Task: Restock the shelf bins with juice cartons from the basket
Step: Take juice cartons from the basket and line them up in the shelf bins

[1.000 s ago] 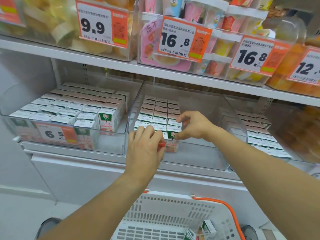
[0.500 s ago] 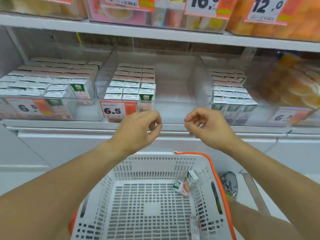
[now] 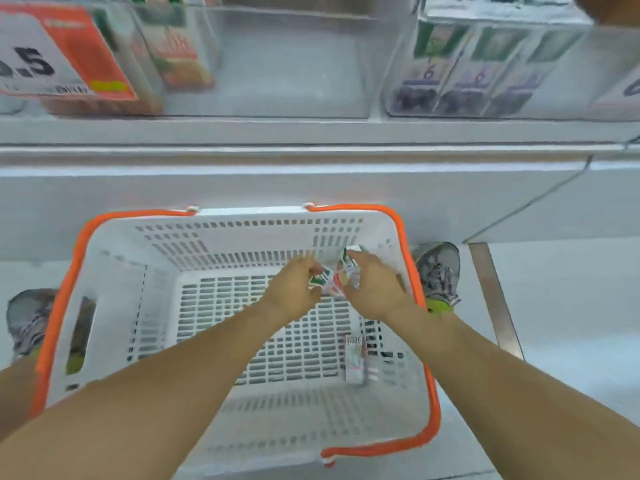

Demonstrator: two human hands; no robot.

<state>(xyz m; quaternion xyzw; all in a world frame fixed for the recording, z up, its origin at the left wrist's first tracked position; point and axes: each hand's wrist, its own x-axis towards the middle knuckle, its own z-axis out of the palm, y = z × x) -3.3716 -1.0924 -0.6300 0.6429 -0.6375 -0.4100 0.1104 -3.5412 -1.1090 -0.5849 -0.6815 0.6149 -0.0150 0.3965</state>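
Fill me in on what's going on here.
A person is restocking juice cartons and is reaching into the white basket on the floor with both hands. The left hand and right hand are closing on two small cartons near the basket's far right corner. One more carton lies flat on the basket floor. Above, the middle shelf bin has open space on its right side.

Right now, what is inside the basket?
Two cartons at the far right corner, held by both hands, and one carton flat on the basket floor. The arms hide part of the floor.
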